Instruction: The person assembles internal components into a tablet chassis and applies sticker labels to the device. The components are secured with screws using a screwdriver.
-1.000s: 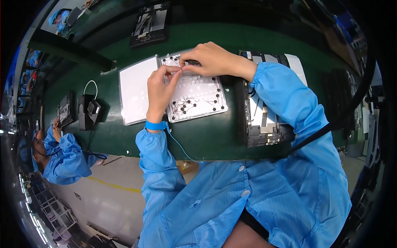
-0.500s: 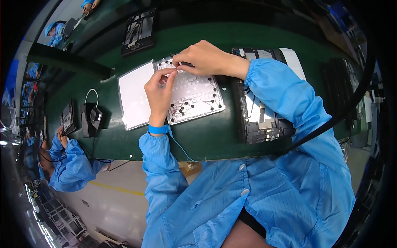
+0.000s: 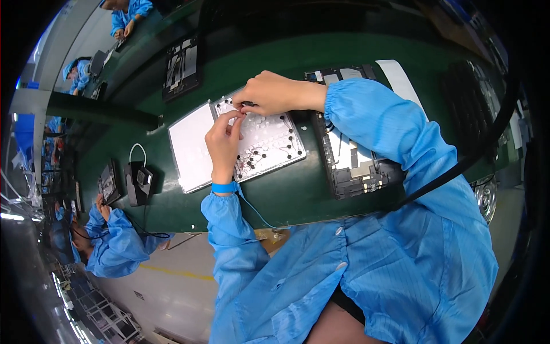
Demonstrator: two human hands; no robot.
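By the bench's (image 3: 278, 200) near edge, a sleeve (image 3: 389, 123) partly hides an opened device (image 3: 356, 169). Over a tray (image 3: 278, 160), left hand (image 3: 222, 137) and right hand (image 3: 266, 94) pinch; on what, I can't tell.

Two bare hands (image 3: 222, 137), one white tray (image 3: 277, 161), one blue wristband (image 3: 224, 187) and two coat buttons (image 3: 341, 265) show.

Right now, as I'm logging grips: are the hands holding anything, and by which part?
Cannot be told: left hand and right hand meet at the fingertips over the tray, hiding anything pinched there.
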